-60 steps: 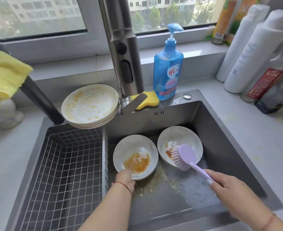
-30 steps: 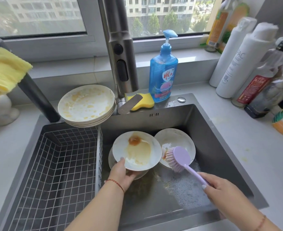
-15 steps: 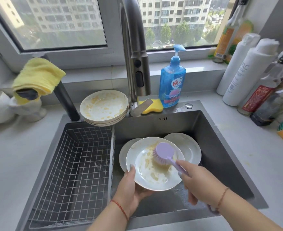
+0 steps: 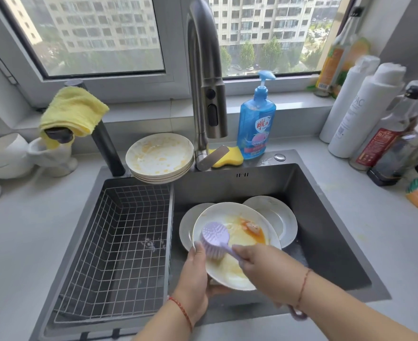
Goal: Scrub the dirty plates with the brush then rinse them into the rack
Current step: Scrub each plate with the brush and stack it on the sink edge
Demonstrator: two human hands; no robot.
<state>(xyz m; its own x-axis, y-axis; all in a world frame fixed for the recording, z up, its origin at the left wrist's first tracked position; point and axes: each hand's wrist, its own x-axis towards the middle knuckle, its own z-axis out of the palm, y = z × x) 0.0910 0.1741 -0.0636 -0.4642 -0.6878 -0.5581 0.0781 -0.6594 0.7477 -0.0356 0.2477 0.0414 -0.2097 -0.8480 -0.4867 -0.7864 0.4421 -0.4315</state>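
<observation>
While the lilac bristle brush (image 4: 215, 239) presses a glossy round white plate (image 4: 237, 244), orange sauce smears it.
Left hand (image 4: 195, 279) grips the plate rim, fingers curled; right hand (image 4: 264, 267) fingers clasp the brush handle.

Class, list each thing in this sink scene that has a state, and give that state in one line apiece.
Left hand: grips the held plate's rim.
Right hand: grips the brush handle.
Held plate: tilted over the sink, smeared with sauce.
Brush: bristles down on the held plate.
Stack of plates: dirty, on the sink's back edge.
Two plates in the sink: lying under the held plate.
Rack: no plates in it.
Tap: no water seen running.
</observation>
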